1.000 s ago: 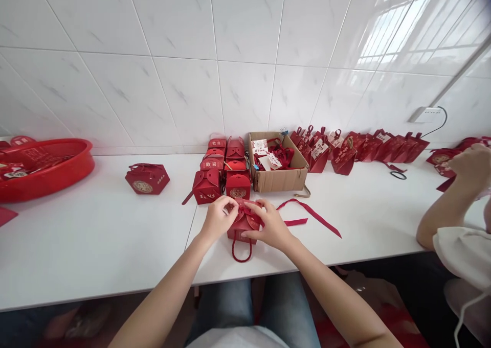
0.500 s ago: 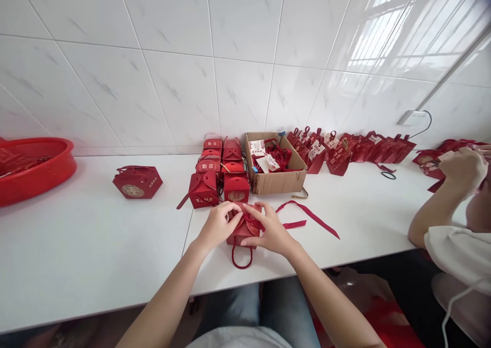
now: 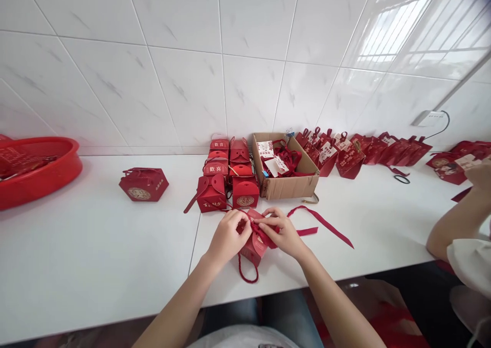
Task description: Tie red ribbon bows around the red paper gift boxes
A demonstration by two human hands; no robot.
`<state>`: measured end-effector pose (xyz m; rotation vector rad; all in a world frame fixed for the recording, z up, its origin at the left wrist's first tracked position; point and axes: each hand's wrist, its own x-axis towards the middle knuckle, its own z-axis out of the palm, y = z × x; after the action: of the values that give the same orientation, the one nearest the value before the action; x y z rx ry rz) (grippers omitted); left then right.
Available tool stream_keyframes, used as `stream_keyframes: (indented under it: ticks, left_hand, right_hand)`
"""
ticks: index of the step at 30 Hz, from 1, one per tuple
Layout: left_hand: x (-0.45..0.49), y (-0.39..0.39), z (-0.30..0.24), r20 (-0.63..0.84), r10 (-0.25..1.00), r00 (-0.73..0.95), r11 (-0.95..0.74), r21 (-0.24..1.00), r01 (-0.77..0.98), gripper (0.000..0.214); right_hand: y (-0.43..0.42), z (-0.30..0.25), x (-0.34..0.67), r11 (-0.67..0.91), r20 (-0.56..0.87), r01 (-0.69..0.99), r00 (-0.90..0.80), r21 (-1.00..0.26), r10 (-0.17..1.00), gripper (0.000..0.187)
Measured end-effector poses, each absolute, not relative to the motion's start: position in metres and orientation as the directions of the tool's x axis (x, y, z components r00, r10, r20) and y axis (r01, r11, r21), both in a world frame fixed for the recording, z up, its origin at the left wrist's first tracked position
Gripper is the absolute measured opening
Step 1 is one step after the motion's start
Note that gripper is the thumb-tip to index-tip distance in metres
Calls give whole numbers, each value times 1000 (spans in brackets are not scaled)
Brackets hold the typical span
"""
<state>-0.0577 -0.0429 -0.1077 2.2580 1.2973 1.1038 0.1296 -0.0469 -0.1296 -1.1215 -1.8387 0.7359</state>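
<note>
A small red gift box (image 3: 253,251) sits near the table's front edge, turned at an angle, with a red cord handle (image 3: 249,279) looping out toward me. On its top my left hand (image 3: 231,233) is closed, thumb and forefinger pinching a red ribbon. My right hand (image 3: 283,234) grips the same red ribbon (image 3: 268,239) close by, its fingertips together at the middle of the box top. The exact knot or fold between the fingertips is hidden. A loose length of red ribbon (image 3: 326,220) lies on the table to the right of my right hand.
Several red boxes (image 3: 212,192) stand in two rows behind my hands. Beside them is a cardboard box (image 3: 289,187) of ribbons and cards. Red bags (image 3: 351,161) line the wall. At left are a hexagonal box (image 3: 143,184) and a red basin (image 3: 46,179). A co-worker's arm (image 3: 456,217) is at right.
The gift box has turned on the table under my hands. My fingers have drawn together on the ribbon. The camera view has shifted slightly, and the co-worker's hand has moved lower.
</note>
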Motion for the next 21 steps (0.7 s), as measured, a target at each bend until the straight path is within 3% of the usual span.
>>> stream_keyframes:
  ticks: [8,17,21]
  left_hand:
    - [-67,-42,-107,454,784,424,-621,589,517,15]
    - [-67,-39,-111,400,890,221,-455,734,505,9]
    - [-78,-26,-108,307,906,291,-418,752,509,29]
  right_hand:
    - [-50,-131,126,355,307,364,-185,-861,934,18]
    - [-48,-132,124,265,236,279,-132,-923,963,17]
    - [-48,-133,125,248,219,252,-138,-935,966,17]
